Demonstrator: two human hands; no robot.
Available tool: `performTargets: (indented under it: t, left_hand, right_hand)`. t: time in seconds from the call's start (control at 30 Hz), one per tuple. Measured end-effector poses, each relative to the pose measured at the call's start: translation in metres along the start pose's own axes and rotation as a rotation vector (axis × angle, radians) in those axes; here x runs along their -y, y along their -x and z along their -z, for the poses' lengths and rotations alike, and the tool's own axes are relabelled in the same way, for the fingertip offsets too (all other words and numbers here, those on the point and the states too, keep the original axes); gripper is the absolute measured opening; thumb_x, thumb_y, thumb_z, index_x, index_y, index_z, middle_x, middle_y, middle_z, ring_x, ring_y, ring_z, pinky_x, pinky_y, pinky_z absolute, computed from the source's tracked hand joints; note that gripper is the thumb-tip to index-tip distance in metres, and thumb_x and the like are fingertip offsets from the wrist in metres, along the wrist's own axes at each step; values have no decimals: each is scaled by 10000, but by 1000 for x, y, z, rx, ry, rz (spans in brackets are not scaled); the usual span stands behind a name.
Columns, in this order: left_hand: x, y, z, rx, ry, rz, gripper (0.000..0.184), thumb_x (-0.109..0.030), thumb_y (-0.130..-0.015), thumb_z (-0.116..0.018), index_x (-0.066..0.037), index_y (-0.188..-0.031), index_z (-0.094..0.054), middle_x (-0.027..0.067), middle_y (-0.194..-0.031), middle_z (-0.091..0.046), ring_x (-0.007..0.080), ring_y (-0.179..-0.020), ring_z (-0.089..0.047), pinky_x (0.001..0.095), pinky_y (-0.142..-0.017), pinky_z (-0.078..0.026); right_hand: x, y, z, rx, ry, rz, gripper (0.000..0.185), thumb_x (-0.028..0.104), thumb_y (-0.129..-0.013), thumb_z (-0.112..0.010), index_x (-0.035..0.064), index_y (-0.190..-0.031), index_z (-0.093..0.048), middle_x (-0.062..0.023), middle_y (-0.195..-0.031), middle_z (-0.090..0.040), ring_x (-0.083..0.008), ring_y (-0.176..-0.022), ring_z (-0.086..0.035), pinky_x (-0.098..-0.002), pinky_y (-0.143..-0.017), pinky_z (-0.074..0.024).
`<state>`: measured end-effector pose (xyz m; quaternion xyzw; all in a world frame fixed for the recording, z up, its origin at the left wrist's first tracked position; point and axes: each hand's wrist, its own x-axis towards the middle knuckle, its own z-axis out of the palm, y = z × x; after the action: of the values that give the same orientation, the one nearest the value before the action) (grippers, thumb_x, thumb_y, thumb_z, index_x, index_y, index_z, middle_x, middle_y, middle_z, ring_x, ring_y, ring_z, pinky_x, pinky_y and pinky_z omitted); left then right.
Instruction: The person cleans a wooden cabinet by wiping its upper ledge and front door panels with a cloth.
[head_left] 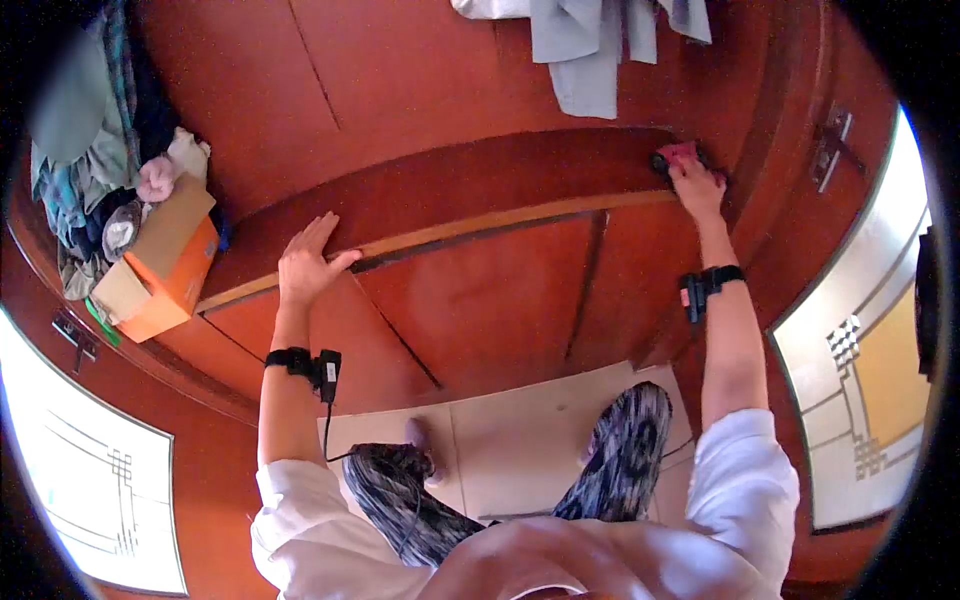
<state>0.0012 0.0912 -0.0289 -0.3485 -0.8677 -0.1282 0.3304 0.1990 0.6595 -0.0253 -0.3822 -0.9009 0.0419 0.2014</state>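
My left hand [308, 264] lies flat on the front edge of the wooden shelf [440, 190], fingers spread and nothing in it. At the shelf's right end, my right hand [697, 188] presses on a crumpled pinkish-red cloth [679, 151]. Part of that cloth is covered by the fingers. Something dark shows beside it, too small to name. Black bands with small devices are strapped round both forearms.
On the shelf's left end stands an orange cardboard box [190, 265] with open flaps, clothes [95, 190] heaped in and behind it. Grey garments [585, 75] hang at the back. Doors with patterned panels [100, 460] flank both sides. Drawer fronts [490, 300] lie below the shelf.
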Motion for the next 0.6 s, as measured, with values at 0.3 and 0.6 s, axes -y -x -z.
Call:
performTargets:
  t: [0.3,0.6]
  left_hand:
    - [-2,-1,-3,-21,-45,-20,713,-592,-723,-633,-84,-1219,-572,94,-1261,-561,283,-1200,-495,416,-993,-402]
    - [0,-1,0,3,-33,-25,705,-591,-734,-624,-79,-1216,-573,98,-1260,-562,281,-1199,-500,404,-976,-417]
  right_hand:
    - [88,100,-31,-605,-341,495,248,225,-825,-578,91,-1025,-635,-79,-1154,-599,-313,-986,-559,-441,-898,-409]
    - [174,192,-87,-511,-522,734,309,153,-841,-590,91,-1143,-582,-178,-1269,-484,-406,-1158,-430,-504,-987,-344]
